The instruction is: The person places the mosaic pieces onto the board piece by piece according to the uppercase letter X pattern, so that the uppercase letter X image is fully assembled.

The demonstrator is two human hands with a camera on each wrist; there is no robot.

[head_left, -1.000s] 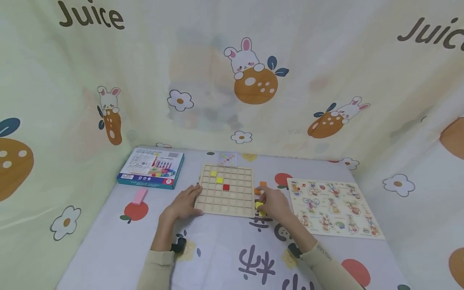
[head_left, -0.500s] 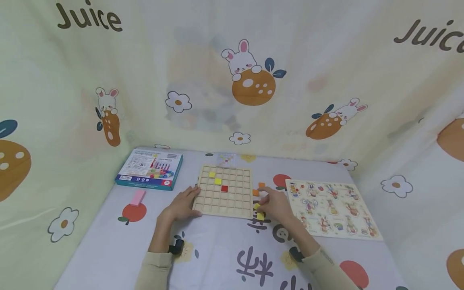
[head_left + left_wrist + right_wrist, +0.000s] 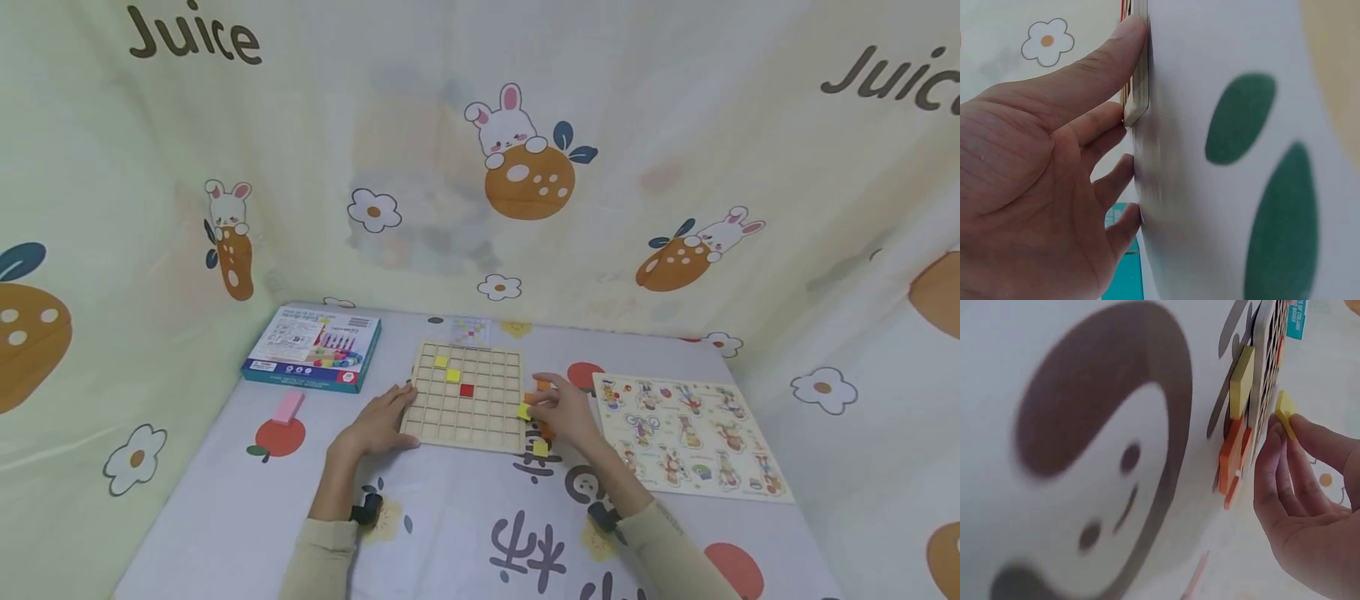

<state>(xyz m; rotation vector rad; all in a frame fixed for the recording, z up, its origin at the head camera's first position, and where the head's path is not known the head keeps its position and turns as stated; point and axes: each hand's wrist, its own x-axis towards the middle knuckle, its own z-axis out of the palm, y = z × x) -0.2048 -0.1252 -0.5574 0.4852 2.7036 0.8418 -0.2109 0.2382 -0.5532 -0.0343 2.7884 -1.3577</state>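
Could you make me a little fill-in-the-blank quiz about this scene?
The right hand pinches a ____ tile.
The grid board, touched by the left hand, has ____ yellow tiles set in its squares.
The other tile set there is ____.
The box lies on the person's ____ side.

Missing words: yellow; two; red; left.

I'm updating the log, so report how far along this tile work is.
Done: two yellow tiles and a red tile lie along a diagonal of the grid board. In hand: the right grip pinches another yellow tile at the board's right edge. Apparently left: a loose yellow tile and orange tiles beside the board; the card behind it is too small to settle the count.
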